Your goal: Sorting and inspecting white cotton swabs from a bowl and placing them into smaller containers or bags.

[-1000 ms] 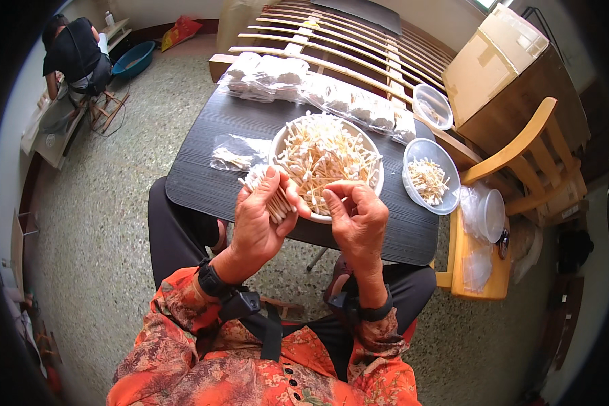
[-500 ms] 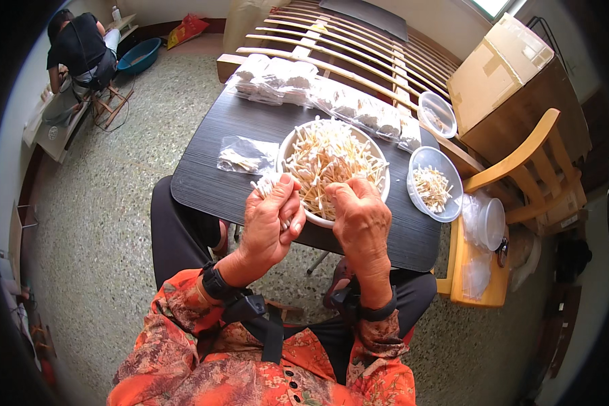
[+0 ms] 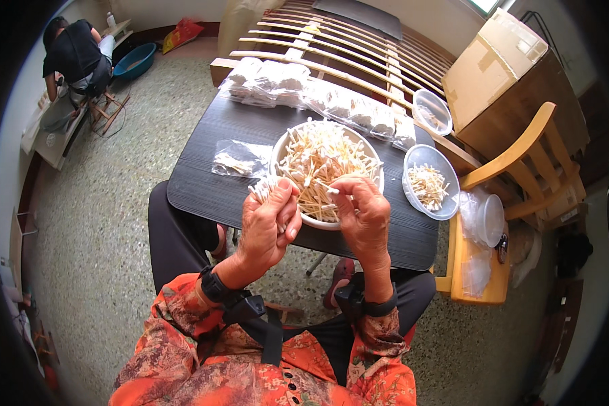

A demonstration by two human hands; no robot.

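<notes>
A white bowl (image 3: 275,162) heaped with loose cotton swabs (image 3: 325,155) stands at the near edge of the dark table (image 3: 206,135). At its front left, my left hand (image 3: 269,218) is closed round a bundle of cotton swabs (image 3: 262,187), whose white tips stick out above the fingers and show below the palm. Over the bowl's right front, my right hand (image 3: 362,211) pinches a cotton swab (image 3: 332,191) between thumb and forefinger; its white tip shows. Left of the bowl lies a clear plastic bag (image 3: 241,158) with a few swabs in it.
Filled clear bags (image 3: 267,82) line the table's far edge. A clear tub (image 3: 432,181) of swabs stands at the right. Beyond are a slatted wooden frame (image 3: 338,51), a cardboard box (image 3: 494,74) and a wooden chair (image 3: 480,271). A person (image 3: 74,57) sits at the far left.
My right hand has turned slightly, its thumb and forefinger now showing a swab's white tip. The left hand keeps its bundle. The whole view has shifted slightly.
</notes>
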